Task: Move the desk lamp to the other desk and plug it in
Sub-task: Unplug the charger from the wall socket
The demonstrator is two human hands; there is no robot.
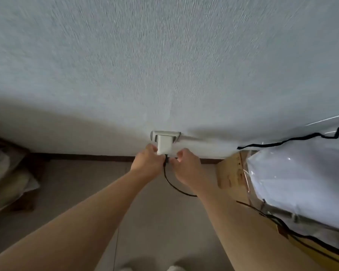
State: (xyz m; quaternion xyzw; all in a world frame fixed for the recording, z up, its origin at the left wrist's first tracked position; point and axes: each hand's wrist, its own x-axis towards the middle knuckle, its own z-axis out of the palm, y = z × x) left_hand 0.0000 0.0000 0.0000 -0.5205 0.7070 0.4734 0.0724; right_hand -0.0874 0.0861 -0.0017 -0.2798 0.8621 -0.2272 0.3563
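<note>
Reaching down along the textured wall (164,55), both hands are meeting at a white power adapter (164,146) that is sitting in a wall socket (165,133) low on the wall, just above the dark baseboard (86,157). The left hand (147,162) is curling against the adapter's lower left corner, fingers closed on its side. The right hand (186,167) is pinching the black cable (172,185) right where it is entering the adapter's bottom edge, thumb and forefinger closed on the connector. The cable is hanging down from there and curving away to the right behind the right forearm. The lamp itself is lying outside the view.

Along the right edge, a clear plastic bag (301,173) with black zip trim is holding pale folded fabric and is leaning against a cardboard box (231,173) standing at the foot of the wall; what the box is holding cannot be told. At the left edge, blurred crumpled material (10,178) is lying on the floor (86,182).
</note>
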